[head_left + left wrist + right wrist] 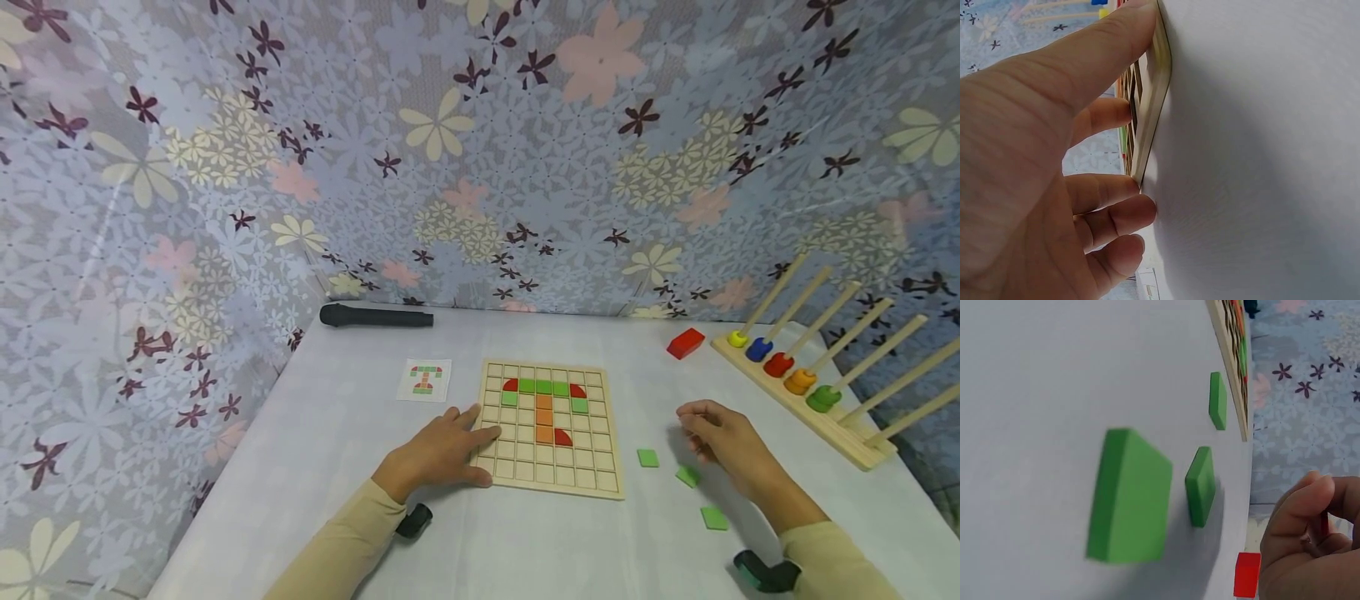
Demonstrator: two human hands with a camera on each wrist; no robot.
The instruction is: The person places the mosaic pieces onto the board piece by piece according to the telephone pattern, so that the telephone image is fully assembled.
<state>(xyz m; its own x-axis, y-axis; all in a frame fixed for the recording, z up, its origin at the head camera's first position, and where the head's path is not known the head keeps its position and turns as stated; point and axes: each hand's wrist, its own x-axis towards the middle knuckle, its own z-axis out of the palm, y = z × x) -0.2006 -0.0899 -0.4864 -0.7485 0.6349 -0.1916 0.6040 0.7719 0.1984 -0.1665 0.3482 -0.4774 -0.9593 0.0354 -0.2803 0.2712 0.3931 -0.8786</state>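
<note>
A wooden grid board [615, 442] lies mid-table. Green, orange and red tiles on it form a T-like figure, with a red quarter-round [562, 437] beside the lowest orange square. My left hand [441, 450] rests at the board's left side, index finger over the grid and thumb at the near corner, fingers loosely extended. To the right of the board, my right hand [726, 446] hovers with bent fingers. A small red piece [1324, 524] shows between its thumb and fingers, mostly hidden. Below that hand lie three green square tiles [648, 457].
A picture card [442, 392] with a similar figure lies left of the board. Behind it is a black microphone-shaped object [375, 317]. At right stand a red block [686, 343] and a wooden peg rack [847, 437] with coloured beads.
</note>
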